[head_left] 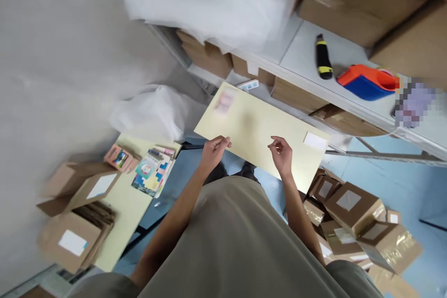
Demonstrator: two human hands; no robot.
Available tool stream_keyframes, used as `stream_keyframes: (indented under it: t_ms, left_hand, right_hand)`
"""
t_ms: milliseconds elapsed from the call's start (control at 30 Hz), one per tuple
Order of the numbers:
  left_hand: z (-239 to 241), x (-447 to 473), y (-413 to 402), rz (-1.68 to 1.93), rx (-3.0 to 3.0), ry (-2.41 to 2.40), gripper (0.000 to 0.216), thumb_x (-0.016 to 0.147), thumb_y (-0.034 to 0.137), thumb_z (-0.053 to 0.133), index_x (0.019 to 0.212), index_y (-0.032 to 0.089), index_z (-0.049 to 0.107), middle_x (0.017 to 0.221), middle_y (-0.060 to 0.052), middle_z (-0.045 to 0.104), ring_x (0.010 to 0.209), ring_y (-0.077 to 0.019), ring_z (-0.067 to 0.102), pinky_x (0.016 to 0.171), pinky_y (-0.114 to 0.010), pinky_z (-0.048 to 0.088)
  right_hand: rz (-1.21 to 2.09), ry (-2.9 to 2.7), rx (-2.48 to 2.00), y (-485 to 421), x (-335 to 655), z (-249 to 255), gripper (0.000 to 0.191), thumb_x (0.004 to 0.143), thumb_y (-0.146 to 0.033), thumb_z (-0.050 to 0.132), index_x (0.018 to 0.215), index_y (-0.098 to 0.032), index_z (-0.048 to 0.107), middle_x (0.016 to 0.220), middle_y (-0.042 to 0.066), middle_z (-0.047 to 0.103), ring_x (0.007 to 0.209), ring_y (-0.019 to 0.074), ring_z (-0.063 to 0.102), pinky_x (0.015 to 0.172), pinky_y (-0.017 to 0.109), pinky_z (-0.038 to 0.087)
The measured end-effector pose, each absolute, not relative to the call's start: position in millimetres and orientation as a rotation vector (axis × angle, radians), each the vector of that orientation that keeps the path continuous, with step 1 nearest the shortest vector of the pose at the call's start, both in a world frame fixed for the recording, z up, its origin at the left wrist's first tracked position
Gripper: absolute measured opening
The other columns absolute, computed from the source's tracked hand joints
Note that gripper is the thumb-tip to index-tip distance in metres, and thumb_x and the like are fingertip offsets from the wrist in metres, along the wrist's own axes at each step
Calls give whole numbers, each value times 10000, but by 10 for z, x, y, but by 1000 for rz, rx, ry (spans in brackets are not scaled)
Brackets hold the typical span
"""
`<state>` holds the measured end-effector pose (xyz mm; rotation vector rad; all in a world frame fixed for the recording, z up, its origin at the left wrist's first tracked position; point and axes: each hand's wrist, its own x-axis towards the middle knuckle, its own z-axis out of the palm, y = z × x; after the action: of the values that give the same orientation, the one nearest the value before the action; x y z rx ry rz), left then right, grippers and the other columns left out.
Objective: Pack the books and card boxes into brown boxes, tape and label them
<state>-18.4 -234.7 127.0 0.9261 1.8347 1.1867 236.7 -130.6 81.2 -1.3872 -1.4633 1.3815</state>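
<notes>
My left hand [214, 152] hovers by the near edge of a cream-coloured tabletop [254, 125], fingers curled together, with nothing visible in them. Over the same board, further right, is my right hand [281, 153]; its fingers are bent but apart and it holds nothing. A blurred pinkish item [224, 101] is at the board's far left end. Toward the right end lies a white rectangular card or label [315, 140], closest to my right hand.
A shelf ahead holds a box cutter [324, 58], an orange-and-blue tape dispenser [366, 83] and cartons [359, 0]. White plastic wrap [209, 0] hangs above. Left, a side table [122, 214] bears booklets [153, 170] and boxes. Taped parcels [352, 205] are piled at right.
</notes>
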Motion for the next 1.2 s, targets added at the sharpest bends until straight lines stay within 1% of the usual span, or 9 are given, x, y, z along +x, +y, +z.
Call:
stream_keyframes:
  t_ms: [200, 400, 633, 767, 900, 1067, 1200]
  left_hand:
    - [1266, -816, -3183, 1405, 795, 1907, 571, 1015, 727, 642, 707, 251, 713, 787, -48, 753, 842, -261, 756, 821, -389, 613]
    - [1198, -1579, -4317, 1574, 643, 1988, 596, 1022, 726, 622, 676, 247, 701, 782, -46, 753, 782, -228, 696, 783, -373, 589]
    - [1113, -2288, -5709, 1777, 247, 2160, 519, 1012, 642, 673, 689, 246, 760, 757, -37, 759, 778, -230, 715, 845, -383, 602]
    - [1036, -2523, -6370, 1859, -93, 2265, 482, 994, 607, 702, 685, 241, 755, 776, -36, 776, 816, -234, 735, 870, -377, 619]
    - [977, -2633, -6846, 1936, -393, 2352, 441, 982, 576, 722, 699, 240, 750, 787, -33, 780, 852, -230, 758, 916, -373, 633]
    - [1034, -2617, -7207, 1943, -682, 2449, 395, 985, 536, 725, 731, 236, 766, 811, -37, 797, 896, -241, 783, 941, -385, 657]
    - [1079, -2546, -7410, 1917, -892, 2466, 395, 991, 533, 713, 741, 230, 757, 819, -42, 804, 921, -256, 801, 957, -399, 664]
  right_hand:
    - [1486, -1720, -1209, -1732, 1323, 986, 272, 959, -398, 653, 1166, -253, 753, 864, -9, 682, 879, 230, 788, 884, 423, 668]
    - [1584, -1996, -977, -2490, -1, 1137, 289, 987, -456, 650, 1178, -261, 747, 864, 8, 734, 856, 234, 793, 860, 409, 671]
    - [1735, -2248, -721, -3450, -1324, 1222, 340, 1017, -556, 677, 1179, -262, 738, 865, 33, 767, 823, 254, 802, 818, 401, 656]
    - [1783, -2401, -585, -3838, -1847, 1259, 352, 1029, -572, 686, 1183, -262, 749, 793, 8, 743, 803, 247, 800, 810, 380, 645]
    - [1867, -2508, -440, -4102, -2258, 1226, 350, 1027, -570, 682, 1171, -258, 745, 710, -24, 692, 752, 239, 778, 779, 369, 636]
    - [1996, -2604, -272, -4357, -2738, 1070, 354, 1024, -585, 675, 1146, -260, 746, 630, -48, 623, 702, 236, 755, 725, 353, 610]
    - [2105, -2641, -141, -4620, -3070, 980, 365, 1022, -598, 685, 1126, -252, 740, 643, -30, 679, 654, 225, 735, 685, 344, 584]
